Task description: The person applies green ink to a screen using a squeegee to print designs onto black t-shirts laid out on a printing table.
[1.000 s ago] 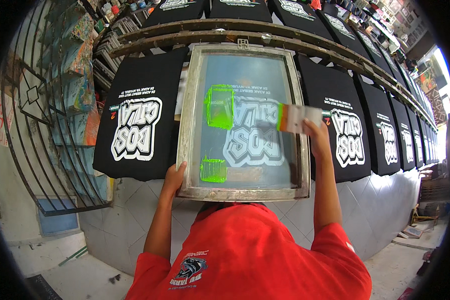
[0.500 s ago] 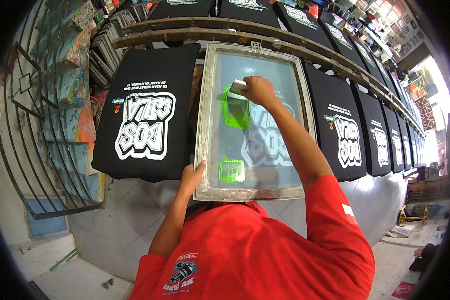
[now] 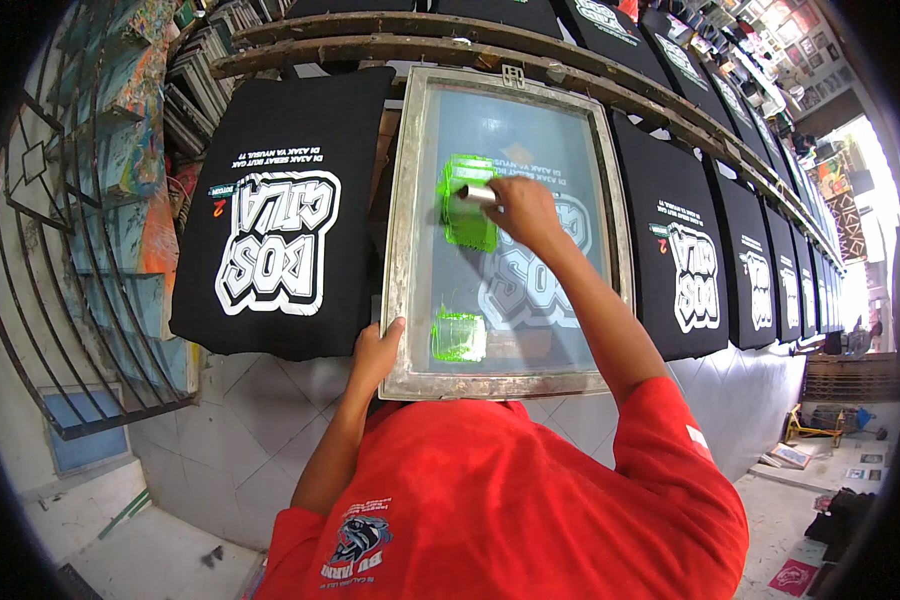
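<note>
A silk-screen frame with pale blue mesh lies over a black shirt, whose white lettering shows through faintly. My left hand is closed round the frame's left edge, close to its lower corner. Above the mesh, my right hand grips a small squeegee, tilted, at a patch of bright green ink. Whether the squeegee's lower edge touches the mesh is hard to see. A second green ink patch sits lower on the mesh, near my left hand.
Black shirts with white lettering lie on both sides, one at left and a row beginning at right. Wooden rails run behind the frame, which meets them at a metal hinge. A curved metal grille stands far left.
My right hand has drawn the squeegee toward me over the upper green patch, now showing more green at its far end. My left hand stays on the frame edge; the view has shifted slightly.
</note>
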A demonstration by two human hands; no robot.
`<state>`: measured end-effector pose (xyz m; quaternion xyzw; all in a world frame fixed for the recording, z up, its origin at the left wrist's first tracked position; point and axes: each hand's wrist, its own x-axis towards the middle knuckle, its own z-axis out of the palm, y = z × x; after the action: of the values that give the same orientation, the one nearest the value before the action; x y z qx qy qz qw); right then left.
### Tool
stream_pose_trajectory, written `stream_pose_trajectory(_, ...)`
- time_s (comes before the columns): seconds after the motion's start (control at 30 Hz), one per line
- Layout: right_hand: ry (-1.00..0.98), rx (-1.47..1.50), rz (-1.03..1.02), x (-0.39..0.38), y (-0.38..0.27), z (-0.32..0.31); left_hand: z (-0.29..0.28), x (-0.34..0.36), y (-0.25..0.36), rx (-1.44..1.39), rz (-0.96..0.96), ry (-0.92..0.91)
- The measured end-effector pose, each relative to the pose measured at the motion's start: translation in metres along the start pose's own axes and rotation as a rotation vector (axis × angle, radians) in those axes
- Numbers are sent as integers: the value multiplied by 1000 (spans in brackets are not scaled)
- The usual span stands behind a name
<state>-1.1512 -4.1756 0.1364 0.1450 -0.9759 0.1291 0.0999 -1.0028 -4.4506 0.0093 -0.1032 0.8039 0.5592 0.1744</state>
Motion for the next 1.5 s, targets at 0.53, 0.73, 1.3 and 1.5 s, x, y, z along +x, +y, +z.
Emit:
stream_pose_trajectory(0.53, -169, 0, 62, -20, -11, -4, -4, -7, 17, 63, 7, 1)
stream_pose_trajectory(0.73, 58, -81, 55, 24, 10, 24, 0, -1, 4, 45, 22, 18)
stream_pose_trajectory(1.3, 161, -71, -23, 33, 29, 44, -1, -4, 11, 29, 26, 16)
stream_pose_trajectory(1.5, 39, -108, -19, -10, 0, 52, -2, -7, 8, 33, -5, 20)
